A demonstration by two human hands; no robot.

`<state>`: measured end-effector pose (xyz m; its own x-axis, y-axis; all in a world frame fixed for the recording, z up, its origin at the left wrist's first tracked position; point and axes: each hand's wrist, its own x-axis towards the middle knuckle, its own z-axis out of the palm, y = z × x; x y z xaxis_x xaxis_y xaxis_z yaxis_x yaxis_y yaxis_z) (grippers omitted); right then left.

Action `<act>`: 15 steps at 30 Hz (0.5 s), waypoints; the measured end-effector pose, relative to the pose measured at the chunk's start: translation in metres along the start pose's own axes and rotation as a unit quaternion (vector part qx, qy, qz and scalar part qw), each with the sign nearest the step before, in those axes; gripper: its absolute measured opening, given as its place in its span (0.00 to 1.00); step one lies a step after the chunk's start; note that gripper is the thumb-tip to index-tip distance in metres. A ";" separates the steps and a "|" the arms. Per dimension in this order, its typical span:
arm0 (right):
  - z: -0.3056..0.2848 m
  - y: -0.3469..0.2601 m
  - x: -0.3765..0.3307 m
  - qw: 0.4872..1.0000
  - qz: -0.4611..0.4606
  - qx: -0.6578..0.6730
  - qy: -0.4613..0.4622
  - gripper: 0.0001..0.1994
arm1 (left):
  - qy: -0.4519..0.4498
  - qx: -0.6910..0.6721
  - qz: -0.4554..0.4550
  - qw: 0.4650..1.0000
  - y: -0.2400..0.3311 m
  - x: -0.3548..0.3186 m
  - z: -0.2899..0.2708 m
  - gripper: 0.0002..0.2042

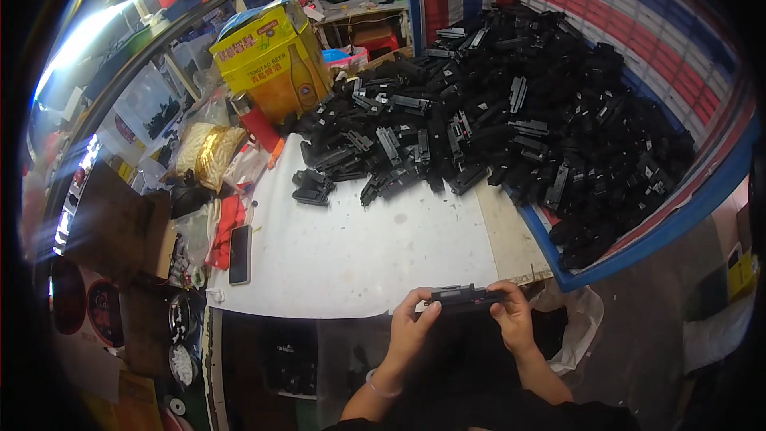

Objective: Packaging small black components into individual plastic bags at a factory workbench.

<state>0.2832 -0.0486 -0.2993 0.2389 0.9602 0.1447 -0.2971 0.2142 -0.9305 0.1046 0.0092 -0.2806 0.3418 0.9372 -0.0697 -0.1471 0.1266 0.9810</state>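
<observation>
A small black plastic part (461, 295), long and narrow with a grey top, is held level between both hands just off the table's front edge. My left hand (410, 324) pinches its left end between thumb and fingers. On its right end, my right hand (513, 318) has thumb and fingertips closed. The fingers hide both ends of the part. Beyond the hands, a large heap of similar black parts (519, 96) covers the back and right of the worktable and spills onto its white sheet (359, 263).
A phone (240, 255) lies at the sheet's left edge, near red cloth (229, 223). A yellow carton (271, 64) stands at the back left. A blue-rimmed frame with a striped sheet (638, 40) encloses the heap. At lower right hangs a white bag (581, 327).
</observation>
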 end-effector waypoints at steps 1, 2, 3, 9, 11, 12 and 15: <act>0.001 -0.001 0.000 1.000 0.009 -0.003 -0.007 0.21 | 0.010 0.003 0.022 1.000 -0.002 -0.001 -0.001 0.15; 0.002 0.001 -0.001 1.000 0.011 -0.002 -0.008 0.21 | 0.011 0.004 0.021 1.000 -0.003 -0.003 -0.003 0.15; 0.002 0.003 -0.001 1.000 0.008 -0.016 -0.006 0.21 | 0.018 0.011 0.039 0.999 -0.005 -0.004 -0.006 0.15; 0.004 0.005 -0.003 0.998 -0.013 -0.061 0.001 0.21 | 0.026 0.033 0.081 0.996 -0.013 -0.008 -0.010 0.14; 0.005 0.005 -0.004 0.998 -0.016 -0.064 0.004 0.18 | 0.024 0.038 0.086 0.995 -0.014 -0.009 -0.011 0.14; 0.005 0.004 -0.004 0.998 -0.007 -0.068 0.015 0.16 | 0.020 0.056 0.090 0.994 -0.015 -0.010 -0.011 0.15; 0.004 0.003 -0.007 0.996 -0.004 -0.080 0.038 0.12 | 0.007 0.086 0.087 0.992 -0.015 -0.011 -0.011 0.15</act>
<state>0.2769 -0.0543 -0.3020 0.3120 0.9409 0.1314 -0.1449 0.1838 -0.9722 0.0925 0.0009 -0.2963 0.3126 0.9444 0.1017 -0.0410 -0.0936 0.9948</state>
